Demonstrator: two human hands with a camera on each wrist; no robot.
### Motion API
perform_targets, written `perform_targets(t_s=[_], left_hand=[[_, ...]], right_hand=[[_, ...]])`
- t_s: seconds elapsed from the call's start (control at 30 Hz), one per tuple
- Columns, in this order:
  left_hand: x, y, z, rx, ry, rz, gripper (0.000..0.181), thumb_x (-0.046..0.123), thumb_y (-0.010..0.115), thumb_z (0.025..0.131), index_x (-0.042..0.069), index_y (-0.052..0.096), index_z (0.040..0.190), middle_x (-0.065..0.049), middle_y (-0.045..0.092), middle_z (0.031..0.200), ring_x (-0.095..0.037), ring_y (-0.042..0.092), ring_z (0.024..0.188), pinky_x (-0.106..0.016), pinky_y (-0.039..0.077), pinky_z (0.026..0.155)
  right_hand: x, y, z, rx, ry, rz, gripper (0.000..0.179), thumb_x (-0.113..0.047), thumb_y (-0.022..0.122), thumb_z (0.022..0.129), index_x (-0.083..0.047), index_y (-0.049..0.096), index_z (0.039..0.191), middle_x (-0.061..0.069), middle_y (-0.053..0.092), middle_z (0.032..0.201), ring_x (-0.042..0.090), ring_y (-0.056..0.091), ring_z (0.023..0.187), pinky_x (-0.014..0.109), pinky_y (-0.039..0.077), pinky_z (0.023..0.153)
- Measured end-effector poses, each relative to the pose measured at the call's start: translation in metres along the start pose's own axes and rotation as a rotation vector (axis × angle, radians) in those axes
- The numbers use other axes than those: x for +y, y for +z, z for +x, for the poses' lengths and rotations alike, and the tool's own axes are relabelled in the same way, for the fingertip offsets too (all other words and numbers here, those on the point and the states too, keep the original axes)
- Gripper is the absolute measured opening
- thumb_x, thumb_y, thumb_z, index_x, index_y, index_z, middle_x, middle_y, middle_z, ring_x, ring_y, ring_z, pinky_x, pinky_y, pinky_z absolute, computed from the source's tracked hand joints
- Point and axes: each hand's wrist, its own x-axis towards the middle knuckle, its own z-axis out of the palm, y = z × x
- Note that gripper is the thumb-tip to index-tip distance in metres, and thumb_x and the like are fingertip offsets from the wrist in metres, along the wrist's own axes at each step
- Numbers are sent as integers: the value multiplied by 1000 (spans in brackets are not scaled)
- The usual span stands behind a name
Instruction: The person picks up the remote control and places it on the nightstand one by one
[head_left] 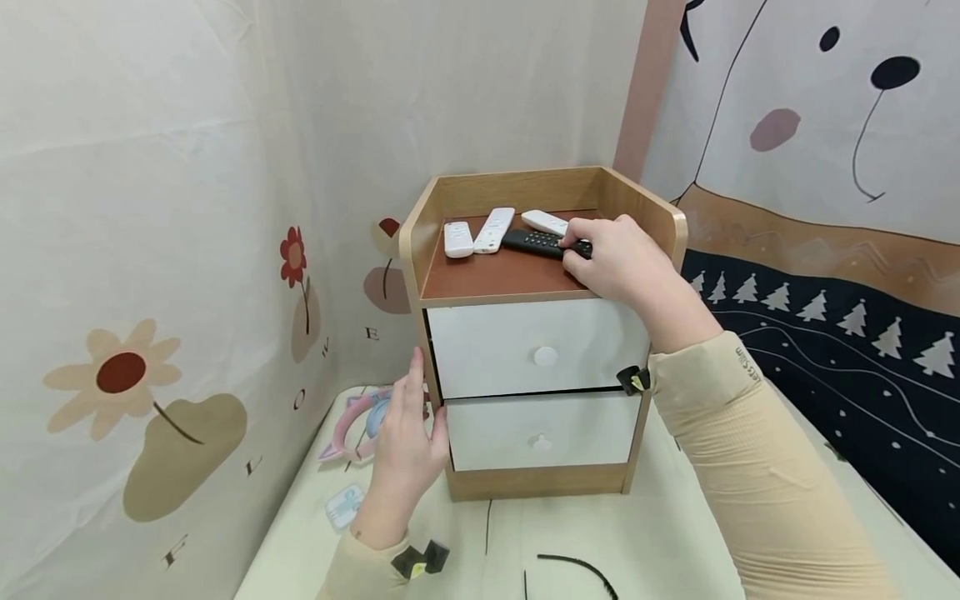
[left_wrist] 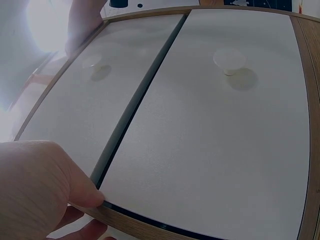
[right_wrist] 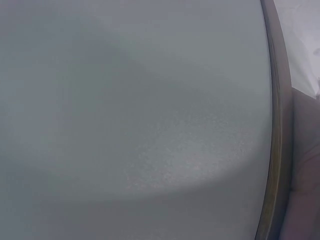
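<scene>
On the brown top of a small wooden cabinet lies a black remote control. My right hand pinches its right end between thumb and fingers. Three white remotes rest around it: one at the left, a slanted one beside that, and another behind the black one. Against the cabinet's left side, my left hand rests with fingers straight. In the left wrist view its thumb touches the front edge near the gap between drawers. The right wrist view shows mostly a white drawer front.
Two white drawers with round knobs, upper and lower, face me. A pink headband-like item and a small pale-blue case lie left of the cabinet. A dark curved strip lies in front. Printed curtains hang around.
</scene>
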Motion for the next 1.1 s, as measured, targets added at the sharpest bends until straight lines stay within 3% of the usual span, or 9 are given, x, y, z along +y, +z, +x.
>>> perform_targets(t_s=[0.37,0.6,0.77,0.93,1.1], left_hand=[[-1,-1,-2,-10,-13,7,99,-7,75,91,2,22,174,-28,62,132,-33,66,90,-45,62,71],[-4,-1,-3,-6,-11,20,99,-6,76,90,2,23,174,-28,62,131,-30,65,87,-43,61,68],[-5,-2,-4,-8,6,26,99,-6,76,90,0,23,173,-30,62,130,-33,67,91,-46,63,72],[-3,-5,-5,-27,-7,31,99,-3,77,91,2,23,174,-28,63,129,-35,69,97,-48,64,75],[0,-6,-5,-22,25,51,94,3,79,91,6,33,173,-26,64,133,-37,69,106,-48,65,80]], right_hand=[[-1,6,0,2,2,-14,32,-29,52,106,-24,70,131,9,69,149,42,48,136,64,48,107],[-2,10,-3,57,-38,-4,36,-26,53,105,-21,71,136,11,60,159,43,44,139,62,43,116],[1,20,-11,267,-148,41,30,-21,59,105,-14,76,129,13,70,145,42,51,135,58,44,116],[7,37,-26,556,-389,111,19,-14,66,103,-5,79,112,17,79,119,42,61,116,52,50,106],[16,64,-60,758,-586,224,20,-13,64,101,-1,80,103,16,81,108,38,67,105,42,51,99]])
